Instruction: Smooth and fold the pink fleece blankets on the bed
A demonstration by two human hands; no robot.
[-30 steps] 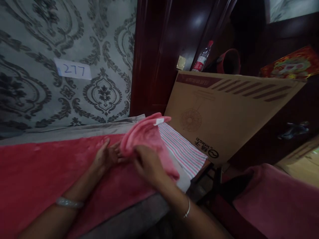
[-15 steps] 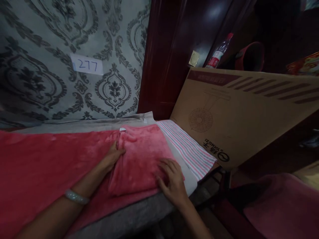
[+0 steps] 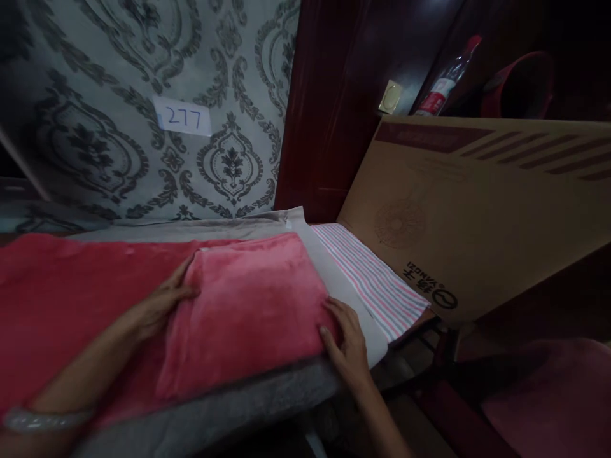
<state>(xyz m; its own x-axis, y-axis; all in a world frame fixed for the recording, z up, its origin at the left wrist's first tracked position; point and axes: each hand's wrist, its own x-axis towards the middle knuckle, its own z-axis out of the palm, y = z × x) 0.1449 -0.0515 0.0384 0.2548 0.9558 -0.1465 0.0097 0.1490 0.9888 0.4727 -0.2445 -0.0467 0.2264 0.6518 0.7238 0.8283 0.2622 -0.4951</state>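
A plush pink-red blanket (image 3: 109,273) lies spread on a grey padded surface, with its right end doubled over into a thick folded section (image 3: 252,299). My left hand (image 3: 165,302) is closed on the left edge of that section, thumb on top and the other fingers partly hidden behind the layers. At the opposite edge, my right hand (image 3: 348,343) rests its curved fingertips and thumb on the fabric, spread apart from each other. A pale bracelet (image 3: 48,420) circles my left wrist.
A striped cloth (image 3: 372,273) lies right of the blanket, beside a large cardboard box (image 3: 477,222). Behind the box stand a bottle (image 3: 442,89) and a red round container (image 3: 518,86). A paper marked 277 (image 3: 184,116) is on the patterned wall. Pink fabric (image 3: 554,394) sits lower right.
My left hand has moved left with the blanket's folded edge, and the folded section is wider. My right hand has shifted slightly from the top of the blanket to its right edge.
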